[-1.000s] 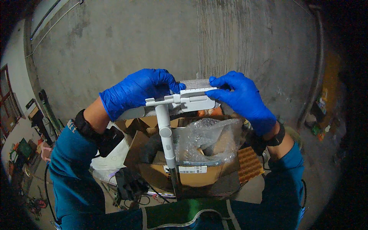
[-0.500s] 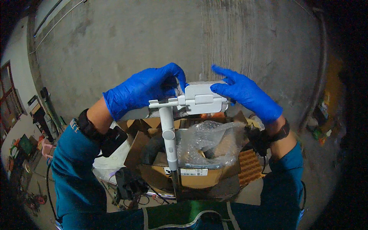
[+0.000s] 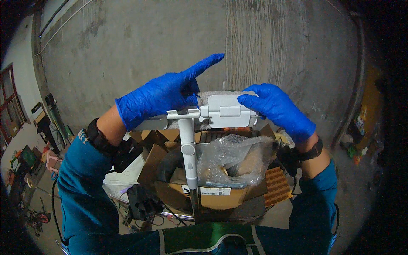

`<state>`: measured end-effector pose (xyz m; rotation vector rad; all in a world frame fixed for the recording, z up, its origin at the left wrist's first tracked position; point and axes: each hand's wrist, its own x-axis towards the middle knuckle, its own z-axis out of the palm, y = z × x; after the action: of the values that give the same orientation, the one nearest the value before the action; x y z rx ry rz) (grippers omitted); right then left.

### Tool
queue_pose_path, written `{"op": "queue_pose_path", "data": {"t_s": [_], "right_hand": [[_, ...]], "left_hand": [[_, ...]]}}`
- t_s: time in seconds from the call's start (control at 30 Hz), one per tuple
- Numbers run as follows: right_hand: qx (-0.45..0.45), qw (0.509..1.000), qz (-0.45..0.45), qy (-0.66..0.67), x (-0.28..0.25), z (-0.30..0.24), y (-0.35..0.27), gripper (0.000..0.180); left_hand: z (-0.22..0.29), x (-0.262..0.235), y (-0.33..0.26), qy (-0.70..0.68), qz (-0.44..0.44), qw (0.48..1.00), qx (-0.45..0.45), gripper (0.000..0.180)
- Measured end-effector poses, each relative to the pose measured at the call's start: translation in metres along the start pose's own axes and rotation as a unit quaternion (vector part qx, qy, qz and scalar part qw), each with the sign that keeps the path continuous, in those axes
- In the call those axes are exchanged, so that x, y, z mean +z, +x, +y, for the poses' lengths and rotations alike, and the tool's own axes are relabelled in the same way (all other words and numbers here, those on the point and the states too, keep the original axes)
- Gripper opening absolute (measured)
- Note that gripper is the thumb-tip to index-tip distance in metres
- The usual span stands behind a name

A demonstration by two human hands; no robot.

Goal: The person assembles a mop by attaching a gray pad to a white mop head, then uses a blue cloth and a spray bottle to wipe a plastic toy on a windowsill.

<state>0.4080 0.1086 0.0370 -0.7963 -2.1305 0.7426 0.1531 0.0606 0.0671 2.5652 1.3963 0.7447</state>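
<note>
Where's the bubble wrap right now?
In the head view, the bubble wrap is just right of centre, at the mouth of the cardboard box, right of the white pole and below-left of the right hand.

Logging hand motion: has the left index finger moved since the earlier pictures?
Yes: measured against the concrete wall, the left index finger has swung up, away from the white bracket.

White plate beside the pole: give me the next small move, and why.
Perhaps have the left hand lower its raised finger to the white plate, steadying it: that finger points clear of it, while the right hand grips the plate's right end.
</note>
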Motion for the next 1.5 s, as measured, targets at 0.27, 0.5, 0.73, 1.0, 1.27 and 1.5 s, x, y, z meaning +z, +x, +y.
{"op": "queue_pose_path", "data": {"t_s": [0.27,0.5,0.73,1.0,1.27,1.5], "right_hand": [[-0.036,0.999,0.037,-0.003,0.005,0.009,0.005,0.034],[-0.016,0.999,-0.002,-0.030,-0.001,0.003,0.004,0.035],[-0.035,0.997,0.065,-0.035,0.011,0.006,0.002,0.036],[-0.027,0.998,0.059,-0.008,0.014,0.018,0.001,0.033],[-0.181,0.959,0.132,0.173,-0.012,0.008,-0.019,0.091],[-0.292,0.722,-0.084,0.622,0.023,-0.023,-0.030,0.103]], "left_hand": [[-0.011,-0.006,0.017,-0.079,-0.096,0.992,-0.029,0.050],[0.004,-0.004,0.024,-0.023,-0.099,0.989,-0.110,0.042],[0.002,0.004,0.025,0.005,-0.055,0.995,-0.082,0.032],[0.006,0.002,0.022,0.063,-0.059,0.993,-0.085,0.037],[0.008,-0.018,0.009,0.016,0.023,0.999,0.045,0.054],[0.052,0.008,0.005,-0.305,0.079,0.932,0.178,0.059]]}}
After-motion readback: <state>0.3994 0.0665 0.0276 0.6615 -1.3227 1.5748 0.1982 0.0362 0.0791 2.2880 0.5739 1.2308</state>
